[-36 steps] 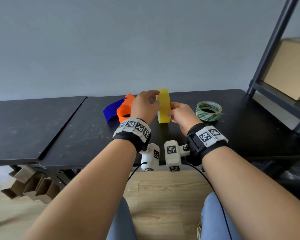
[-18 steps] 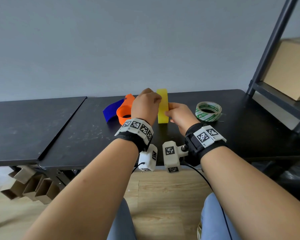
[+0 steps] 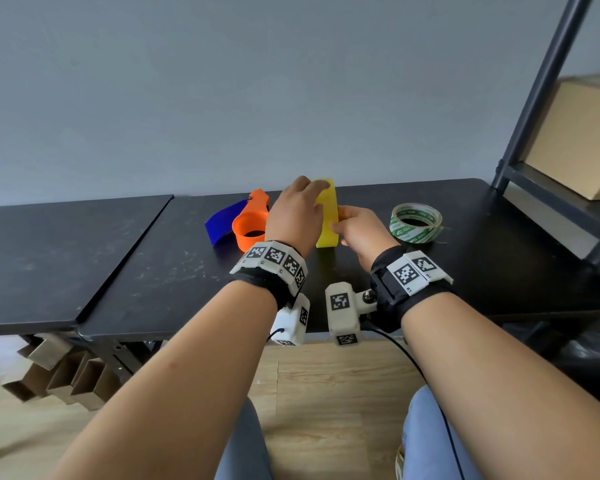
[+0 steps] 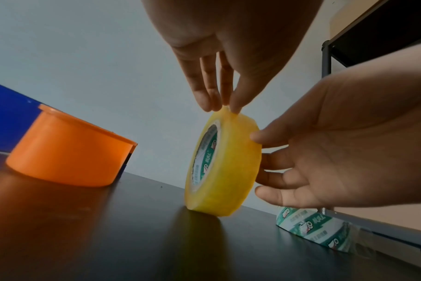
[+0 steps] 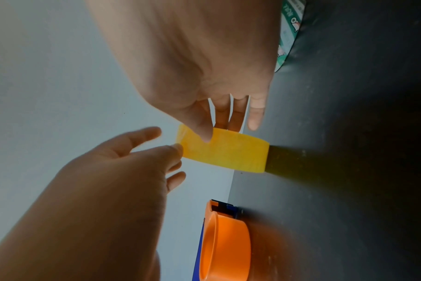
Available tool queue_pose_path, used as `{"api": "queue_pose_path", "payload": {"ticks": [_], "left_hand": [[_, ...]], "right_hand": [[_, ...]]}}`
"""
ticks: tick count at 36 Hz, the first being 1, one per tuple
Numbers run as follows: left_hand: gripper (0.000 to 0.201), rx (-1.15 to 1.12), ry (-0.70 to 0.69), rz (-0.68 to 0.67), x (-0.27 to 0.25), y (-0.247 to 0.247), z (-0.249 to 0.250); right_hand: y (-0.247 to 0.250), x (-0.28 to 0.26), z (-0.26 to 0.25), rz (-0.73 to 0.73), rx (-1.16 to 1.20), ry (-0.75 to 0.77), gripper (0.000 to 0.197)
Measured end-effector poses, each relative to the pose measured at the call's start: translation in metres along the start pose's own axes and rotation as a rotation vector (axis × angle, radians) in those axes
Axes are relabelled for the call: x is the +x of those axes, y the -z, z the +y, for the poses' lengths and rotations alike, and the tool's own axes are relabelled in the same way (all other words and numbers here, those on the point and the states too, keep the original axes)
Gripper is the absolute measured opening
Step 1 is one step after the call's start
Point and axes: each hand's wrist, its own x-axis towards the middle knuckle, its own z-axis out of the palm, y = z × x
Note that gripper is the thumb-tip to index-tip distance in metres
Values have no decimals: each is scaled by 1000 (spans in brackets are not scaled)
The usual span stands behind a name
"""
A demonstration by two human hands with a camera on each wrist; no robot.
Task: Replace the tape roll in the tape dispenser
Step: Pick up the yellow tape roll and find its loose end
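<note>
From the head view, two rolls of tape sit on the black matte table [image 3: 153, 271]. One is a thick, full yellow translucent tape roll [image 3: 327, 216] standing on its edge near the middle; the other is a thin, nearly spent clear roll with a green-and-white printed core [image 3: 415, 223], lying flat well to its right. There is one orange and blue plastic tape dispenser [image 3: 246, 225], just left of the yellow roll. The left hand [image 3: 293, 216] reaches over the top of the yellow roll and the right hand [image 3: 359, 230] meets its right side. A cardboard box [image 3: 582, 140] rests on a dark metal shelf [image 3: 534, 98] at the right.

The left wrist view shows what the head view hides: the left hand's fingertips [image 4: 236, 105] are drawn together, pinching the very top rim of the yellow roll [image 4: 226, 167], and the roll's bottom edge touches the table. Its inner core carries green print. The right hand's [image 4: 344, 148] thumb presses the outer band while its fingers lie against the roll's far face.

The right wrist view shows the dispenser's [image 5: 226, 243] empty orange round hub, open side out, with blue parts behind. Here the right thumb [image 5: 199, 121] rests on the yellow band [image 5: 228, 152], fingers behind it, clamping the roll.
</note>
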Motion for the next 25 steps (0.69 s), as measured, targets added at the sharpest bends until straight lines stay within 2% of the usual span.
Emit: {"api": "queue_pose_path", "payload": {"ticks": [2,8,25], "left_hand": [[37,24,-26,-17,1,2,0],[26,105,-92,-10,3,2,-5],[25,197,-118,15,9,1,-5]], "right_hand": [[-1,0,0,-5,2,-1,36],[-2,0,0,11,-8,-7,33],[-1,-2,-2,-2,-34,-10,35]]}}
